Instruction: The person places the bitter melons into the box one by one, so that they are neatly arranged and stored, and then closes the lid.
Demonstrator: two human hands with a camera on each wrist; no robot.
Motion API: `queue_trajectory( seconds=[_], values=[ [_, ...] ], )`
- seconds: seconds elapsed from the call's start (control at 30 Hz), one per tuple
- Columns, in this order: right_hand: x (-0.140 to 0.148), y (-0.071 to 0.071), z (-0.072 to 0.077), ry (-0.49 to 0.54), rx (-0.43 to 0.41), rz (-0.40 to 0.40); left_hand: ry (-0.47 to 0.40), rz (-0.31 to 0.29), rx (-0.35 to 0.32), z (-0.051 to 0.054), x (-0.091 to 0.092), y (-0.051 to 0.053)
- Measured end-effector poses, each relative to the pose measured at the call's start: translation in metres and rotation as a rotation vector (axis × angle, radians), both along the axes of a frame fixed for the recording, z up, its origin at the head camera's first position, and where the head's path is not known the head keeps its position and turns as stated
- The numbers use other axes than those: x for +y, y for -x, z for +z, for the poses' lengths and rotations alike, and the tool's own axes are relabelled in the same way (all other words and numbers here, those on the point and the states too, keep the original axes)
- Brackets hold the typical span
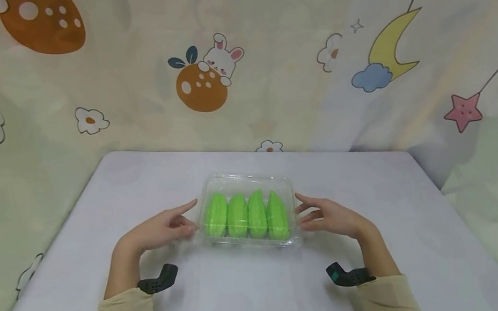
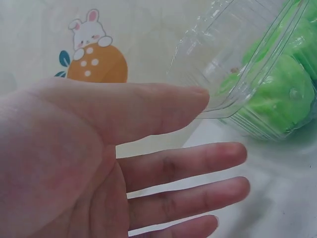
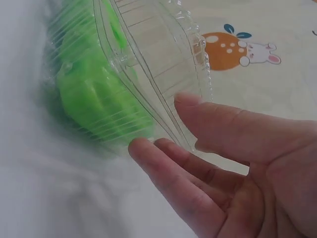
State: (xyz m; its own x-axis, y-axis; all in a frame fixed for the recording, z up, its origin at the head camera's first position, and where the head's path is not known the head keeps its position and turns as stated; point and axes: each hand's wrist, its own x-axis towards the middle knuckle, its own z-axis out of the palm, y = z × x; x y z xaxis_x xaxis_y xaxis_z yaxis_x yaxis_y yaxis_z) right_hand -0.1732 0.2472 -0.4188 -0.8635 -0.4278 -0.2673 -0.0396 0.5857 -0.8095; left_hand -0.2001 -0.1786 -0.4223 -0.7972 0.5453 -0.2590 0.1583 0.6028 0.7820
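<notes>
A clear plastic clamshell box (image 1: 243, 178) lies on the table with its lid down. Inside, side by side, are several long bright green pieces (image 1: 238, 216), their exact kind unclear. At the box's left end is my left hand (image 1: 158, 232); its fingers are extended, and its thumb (image 2: 173, 101) lies by the lid's rim. My right hand (image 1: 332, 215) is at the opposite end, thumb beside the rim and loosely bent fingers (image 3: 168, 173) below it. Whether either hand's fingertips touch the plastic is hard to tell.
The white table (image 1: 252, 301) has its far edge against a patterned cloth backdrop (image 1: 135, 86). More cloth hangs along the left and right sides. Each wrist wears a black camera, one at the left wrist (image 1: 158, 279) and one at the right wrist (image 1: 348, 274).
</notes>
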Motion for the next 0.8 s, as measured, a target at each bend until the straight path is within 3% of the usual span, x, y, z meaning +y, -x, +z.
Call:
queue_trajectory(
  seconds=[0.33,0.8],
  values=[
    [0.002,-0.001,0.004,-0.095,0.080,-0.068,0.036,0.025,0.182,-0.001,0.010,0.001],
    [-0.003,0.004,0.008,-0.263,0.316,-0.085,0.100,0.156,0.414,-0.015,0.024,0.018]
  ],
)
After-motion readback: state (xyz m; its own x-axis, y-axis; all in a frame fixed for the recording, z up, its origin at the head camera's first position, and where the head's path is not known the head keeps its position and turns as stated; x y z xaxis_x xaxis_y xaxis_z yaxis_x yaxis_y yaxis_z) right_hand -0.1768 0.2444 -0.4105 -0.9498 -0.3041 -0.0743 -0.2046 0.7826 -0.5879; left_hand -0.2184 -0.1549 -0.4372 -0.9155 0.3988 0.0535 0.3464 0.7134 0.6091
